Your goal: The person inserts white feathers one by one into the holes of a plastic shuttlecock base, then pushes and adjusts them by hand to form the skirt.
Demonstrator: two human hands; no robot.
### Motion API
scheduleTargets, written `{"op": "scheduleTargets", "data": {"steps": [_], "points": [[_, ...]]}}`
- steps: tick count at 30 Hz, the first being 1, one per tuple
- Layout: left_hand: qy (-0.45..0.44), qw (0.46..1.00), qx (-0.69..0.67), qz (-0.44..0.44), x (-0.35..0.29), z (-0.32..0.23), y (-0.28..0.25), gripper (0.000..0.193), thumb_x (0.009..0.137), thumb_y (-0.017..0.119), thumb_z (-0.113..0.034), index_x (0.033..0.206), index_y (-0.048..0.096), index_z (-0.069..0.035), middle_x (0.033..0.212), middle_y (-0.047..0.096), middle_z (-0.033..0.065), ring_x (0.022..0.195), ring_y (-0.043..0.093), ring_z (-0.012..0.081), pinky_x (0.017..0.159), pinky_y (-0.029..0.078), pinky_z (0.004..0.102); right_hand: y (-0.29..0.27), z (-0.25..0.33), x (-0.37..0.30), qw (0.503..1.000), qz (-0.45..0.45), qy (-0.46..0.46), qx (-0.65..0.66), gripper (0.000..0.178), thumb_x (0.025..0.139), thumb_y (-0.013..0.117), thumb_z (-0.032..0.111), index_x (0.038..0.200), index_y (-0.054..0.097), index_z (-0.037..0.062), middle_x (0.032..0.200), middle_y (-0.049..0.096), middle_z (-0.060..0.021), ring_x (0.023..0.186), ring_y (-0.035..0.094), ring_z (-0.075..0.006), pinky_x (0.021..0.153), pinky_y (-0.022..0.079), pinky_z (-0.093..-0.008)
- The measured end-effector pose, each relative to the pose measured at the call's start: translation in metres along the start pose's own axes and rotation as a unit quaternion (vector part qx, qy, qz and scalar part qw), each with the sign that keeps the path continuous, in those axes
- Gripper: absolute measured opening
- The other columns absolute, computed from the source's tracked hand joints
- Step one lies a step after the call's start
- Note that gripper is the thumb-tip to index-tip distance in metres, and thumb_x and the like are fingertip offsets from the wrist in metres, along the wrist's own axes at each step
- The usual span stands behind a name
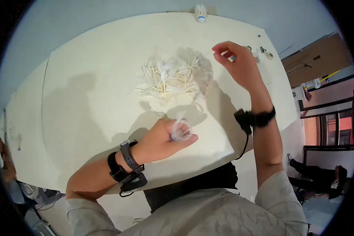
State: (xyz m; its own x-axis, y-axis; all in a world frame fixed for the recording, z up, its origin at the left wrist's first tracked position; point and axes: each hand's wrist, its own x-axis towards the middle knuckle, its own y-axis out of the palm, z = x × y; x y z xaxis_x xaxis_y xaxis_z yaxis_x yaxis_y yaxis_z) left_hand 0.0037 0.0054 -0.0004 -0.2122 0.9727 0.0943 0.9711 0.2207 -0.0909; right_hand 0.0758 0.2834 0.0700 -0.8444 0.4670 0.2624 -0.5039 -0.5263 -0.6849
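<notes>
My left hand (161, 137) is closed round a shuttlecock (181, 130) near the table's front edge. Its pale, see-through skirt opens upward with a scalloped rim, and a white feather-like piece (180, 116) sticks up at the far side. The shuttlecock's lower end is mostly hidden by my fingers. Beyond it lies a loose pile of white feathers (165, 80) with cream-coloured quills. My right hand (238, 65) is raised to the right of the pile, fingers curved, thumb and index tips apart with nothing visible between them. A small blue spot shows behind its fingers; I cannot tell what it is.
A finished-looking shuttlecock (201, 15) with a blue band lies at the far edge of the white table (82, 59). Small parts (269, 55) sit at the far right. A brown board (318, 59) stands beyond the right edge. Another person's arm (6, 157) shows at far left.
</notes>
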Motion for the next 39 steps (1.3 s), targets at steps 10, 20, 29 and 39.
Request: {"op": "scheduleTargets", "data": {"steps": [10, 20, 29, 39], "points": [[-0.011, 1.0, -0.003, -0.004, -0.003, 0.002, 0.001, 0.025, 0.09, 0.073, -0.023, 0.082, 0.059, -0.003, 0.061, 0.053, 0.0014, 0.056, 0.045, 0.0089, 0.053, 0.039, 0.0275, 0.06, -0.044, 0.101, 0.967, 0.114, 0.009, -0.229, 0.045, 0.07, 0.079, 0.024, 0.109, 0.066, 0.0047, 0.097, 0.071, -0.0184, 0.091, 0.068, -0.0362, 0.082, 0.054, -0.0412], [-0.025, 1.0, 0.007, 0.004, -0.005, 0.003, 0.001, 0.027, 0.09, 0.072, -0.026, 0.081, 0.06, -0.003, 0.061, 0.052, 0.0005, 0.056, 0.044, 0.0081, 0.053, 0.039, 0.0266, 0.052, -0.034, 0.113, 0.967, 0.172, 0.025, -0.187, 0.044, 0.073, 0.074, 0.012, 0.114, 0.06, 0.0009, 0.093, 0.068, -0.0106, 0.086, 0.066, -0.0194, 0.074, 0.052, -0.0315], [-0.059, 0.998, -0.001, 0.018, -0.003, -0.004, 0.0, 0.028, 0.091, 0.072, -0.018, 0.076, 0.053, -0.006, 0.062, 0.044, -0.0046, 0.06, 0.038, 0.0063, 0.055, 0.035, 0.0266, 0.021, -0.04, 0.084, 0.998, 0.037, 0.018, -0.037, 0.027, 0.081, 0.068, 0.008, 0.108, 0.068, 0.0033, 0.091, 0.07, -0.0081, 0.083, 0.064, -0.0175, 0.077, 0.052, -0.0309], [-0.002, 1.0, 0.014, -0.009, -0.004, 0.005, 0.002, 0.027, 0.089, 0.074, -0.023, 0.08, 0.059, -0.003, 0.061, 0.053, 0.0027, 0.056, 0.045, 0.0103, 0.054, 0.039, 0.0276, 0.065, -0.042, 0.099, 0.975, 0.154, -0.094, -0.129, 0.039, 0.083, 0.064, -0.002, 0.121, 0.059, 0.0067, 0.096, 0.067, -0.0089, 0.092, 0.062, -0.0234, 0.087, 0.05, -0.0352]]}}
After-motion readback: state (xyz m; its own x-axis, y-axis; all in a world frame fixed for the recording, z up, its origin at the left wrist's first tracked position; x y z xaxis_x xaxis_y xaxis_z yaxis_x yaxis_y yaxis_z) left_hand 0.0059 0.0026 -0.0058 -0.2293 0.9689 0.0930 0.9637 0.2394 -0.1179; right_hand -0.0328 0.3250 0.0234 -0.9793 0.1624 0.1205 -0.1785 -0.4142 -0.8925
